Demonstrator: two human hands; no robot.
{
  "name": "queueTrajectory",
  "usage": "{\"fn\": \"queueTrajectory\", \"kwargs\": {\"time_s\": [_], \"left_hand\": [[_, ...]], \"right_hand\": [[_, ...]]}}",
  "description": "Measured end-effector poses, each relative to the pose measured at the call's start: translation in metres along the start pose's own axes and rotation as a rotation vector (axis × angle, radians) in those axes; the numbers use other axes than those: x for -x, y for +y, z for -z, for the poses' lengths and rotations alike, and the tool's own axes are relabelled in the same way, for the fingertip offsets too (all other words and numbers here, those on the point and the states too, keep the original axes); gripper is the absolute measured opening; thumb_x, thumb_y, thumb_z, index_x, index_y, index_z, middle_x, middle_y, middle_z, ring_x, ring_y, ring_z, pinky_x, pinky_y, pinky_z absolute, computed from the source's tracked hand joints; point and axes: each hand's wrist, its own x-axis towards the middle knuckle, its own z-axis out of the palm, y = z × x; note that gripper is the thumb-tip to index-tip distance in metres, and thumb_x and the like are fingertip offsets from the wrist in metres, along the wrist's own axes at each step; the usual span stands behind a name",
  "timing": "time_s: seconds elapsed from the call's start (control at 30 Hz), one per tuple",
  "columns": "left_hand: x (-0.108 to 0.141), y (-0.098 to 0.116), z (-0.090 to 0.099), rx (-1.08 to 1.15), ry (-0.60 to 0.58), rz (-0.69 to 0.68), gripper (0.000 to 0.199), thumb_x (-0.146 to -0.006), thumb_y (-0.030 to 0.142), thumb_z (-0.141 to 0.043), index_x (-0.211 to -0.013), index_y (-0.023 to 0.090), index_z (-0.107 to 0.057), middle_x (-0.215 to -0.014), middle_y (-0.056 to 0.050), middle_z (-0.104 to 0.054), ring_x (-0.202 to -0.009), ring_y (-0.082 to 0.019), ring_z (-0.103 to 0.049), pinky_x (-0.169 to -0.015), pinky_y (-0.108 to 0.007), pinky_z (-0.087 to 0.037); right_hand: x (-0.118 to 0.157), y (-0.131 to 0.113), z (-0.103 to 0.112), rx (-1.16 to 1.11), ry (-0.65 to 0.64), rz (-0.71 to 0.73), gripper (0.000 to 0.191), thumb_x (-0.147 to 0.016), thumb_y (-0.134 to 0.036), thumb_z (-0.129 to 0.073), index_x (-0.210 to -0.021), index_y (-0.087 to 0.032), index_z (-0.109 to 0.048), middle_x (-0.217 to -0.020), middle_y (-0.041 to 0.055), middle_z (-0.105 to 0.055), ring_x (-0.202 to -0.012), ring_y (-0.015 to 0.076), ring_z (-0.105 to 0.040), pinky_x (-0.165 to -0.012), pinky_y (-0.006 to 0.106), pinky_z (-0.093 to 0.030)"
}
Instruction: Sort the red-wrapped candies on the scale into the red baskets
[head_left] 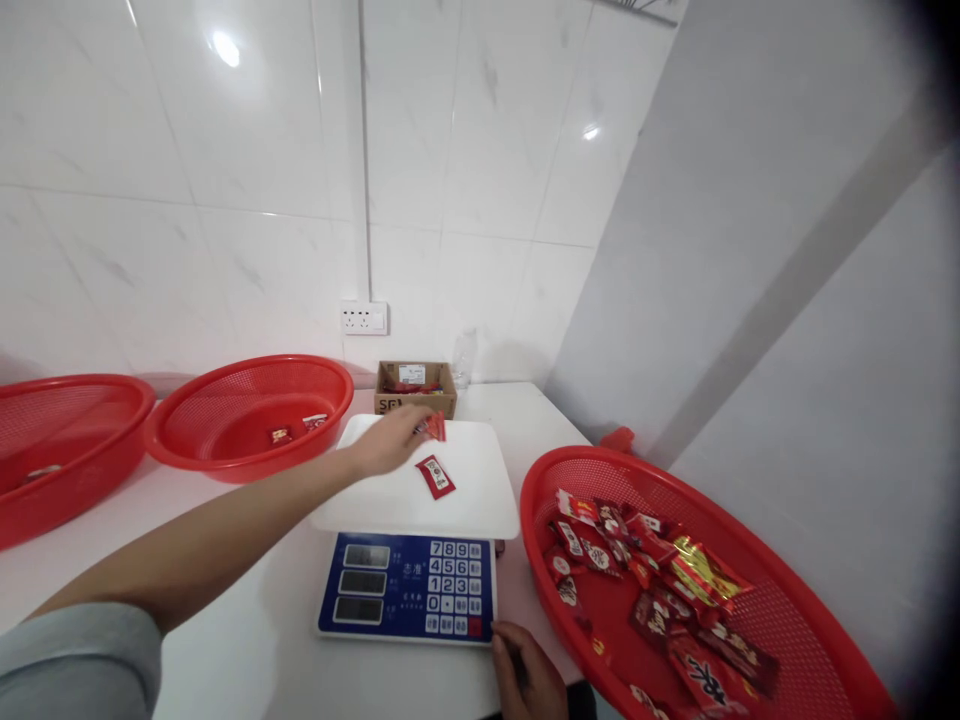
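Note:
My left hand (394, 438) is over the back of the white weighing pan (360, 508), its fingers pinched on a small red packet (433, 427). Another red packet (436, 477) with a white label lies on the pan in front of it. The blue keypad panel (409, 588) of the scale faces me, its displays dark. At the panel's lower right corner is my right hand (529, 675), thumb and fingers curled together near the red key; whether anything is inside them is hidden.
A large red basket (551, 470) with several snack packets stands at the right. Two red baskets, one nearer (247, 465) and one at the far left (82, 385), hold a few packets. Behind the scale are a cardboard box (416, 403) and a clear bottle (465, 357).

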Motion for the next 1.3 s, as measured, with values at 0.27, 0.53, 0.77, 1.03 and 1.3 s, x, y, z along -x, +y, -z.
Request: {"fn": "queueTrajectory", "kwargs": {"time_s": [0.27, 0.53, 0.77, 1.03, 1.3], "left_hand": [[0.011, -0.097, 0.057, -0.347, 0.166, 0.430, 0.036, -0.084, 0.029, -0.044, -0.115, 0.011, -0.052, -0.108, -0.017, -0.058, -0.106, -0.031, -0.052, -0.086, -0.041, -0.042], [0.028, -0.024, -0.002, -0.105, -0.251, -0.249, 0.044, -0.088, 0.029, -0.040, -0.131, 0.021, -0.042, -0.140, -0.007, -0.041, -0.131, -0.022, -0.032, -0.107, -0.038, -0.027], [0.027, 0.009, -0.028, -0.100, -0.288, -0.337, 0.031, -0.087, 0.022, -0.042, -0.114, 0.017, -0.057, -0.109, -0.012, -0.059, -0.104, -0.023, -0.054, -0.091, -0.036, -0.041], [0.027, -0.034, 0.011, -0.019, 0.010, 0.020, 0.027, -0.088, 0.029, -0.041, -0.110, 0.020, -0.055, -0.104, -0.008, -0.058, -0.098, -0.021, -0.054, -0.086, -0.034, -0.044], [0.033, -0.116, 0.058, -0.031, 0.076, 0.542, 0.042, -0.080, 0.044, -0.046, -0.111, 0.017, -0.057, -0.104, -0.011, -0.060, -0.072, -0.019, -0.060, -0.066, -0.029, -0.047]], "right_hand": [[0.001, 0.002, 0.000, 0.035, -0.004, 0.009, 0.039, -0.078, -0.057, -0.051, -0.076, -0.024, -0.070, -0.075, 0.0045, -0.071, -0.069, 0.0172, -0.066, -0.064, 0.021, -0.052], [0.000, 0.000, 0.000, 0.022, -0.018, 0.006, 0.040, -0.078, -0.058, -0.051, -0.077, -0.023, -0.069, -0.076, 0.0052, -0.071, -0.070, 0.0172, -0.066, -0.065, 0.020, -0.052], [-0.001, -0.006, 0.000, 0.033, -0.008, -0.011, 0.040, -0.076, -0.059, -0.051, -0.076, -0.023, -0.069, -0.076, 0.0050, -0.072, -0.071, 0.0185, -0.067, -0.065, 0.022, -0.053], [-0.001, -0.005, 0.000, 0.018, -0.027, -0.030, 0.041, -0.074, -0.061, -0.052, -0.076, -0.024, -0.070, -0.071, 0.0042, -0.071, -0.066, 0.0179, -0.065, -0.062, 0.022, -0.053], [-0.001, -0.002, 0.000, 0.051, -0.024, -0.006, 0.043, -0.075, -0.062, -0.051, -0.076, -0.023, -0.070, -0.074, 0.0046, -0.071, -0.067, 0.0178, -0.066, -0.064, 0.022, -0.052]]}}
